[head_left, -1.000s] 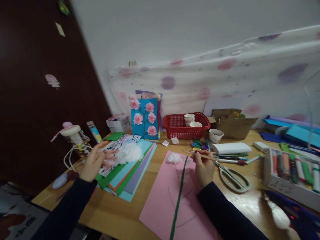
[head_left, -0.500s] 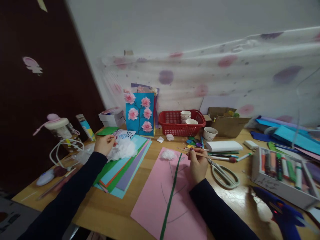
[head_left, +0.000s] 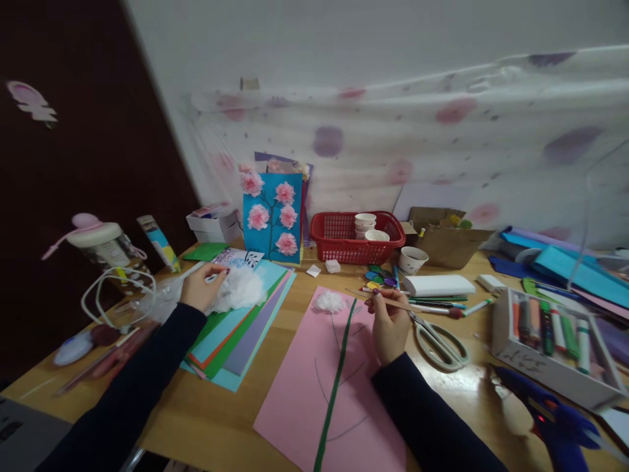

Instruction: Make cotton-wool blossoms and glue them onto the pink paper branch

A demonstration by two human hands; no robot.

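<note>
My left hand (head_left: 202, 288) is closed in a pinch at the left edge of a white cotton wool pile (head_left: 242, 290); whether a tuft is between its fingertips I cannot tell. The pile rests on a fan of coloured paper sheets (head_left: 246, 351). My right hand (head_left: 390, 324) grips a thin brown pointed stick (head_left: 397, 303), its tip toward the left, above the upper right of a pink sheet (head_left: 289, 393). That sheet bears a green stem (head_left: 335, 387), pencil-drawn curved lines and a cotton wool tuft (head_left: 329, 301) at its top left.
Right of my right hand lie scissors (head_left: 442, 347), a marker box (head_left: 555, 351) and a blue glue gun (head_left: 545, 413). Behind stand a red basket (head_left: 344, 249) with paper cups, and a blue flower card (head_left: 272, 223). A bottle (head_left: 105, 246) and white cable (head_left: 101, 282) are at left.
My left hand has shifted slightly left and down beside the cotton wool pile. The right hand keeps the stick in nearly the same place. The view has tilted a little.
</note>
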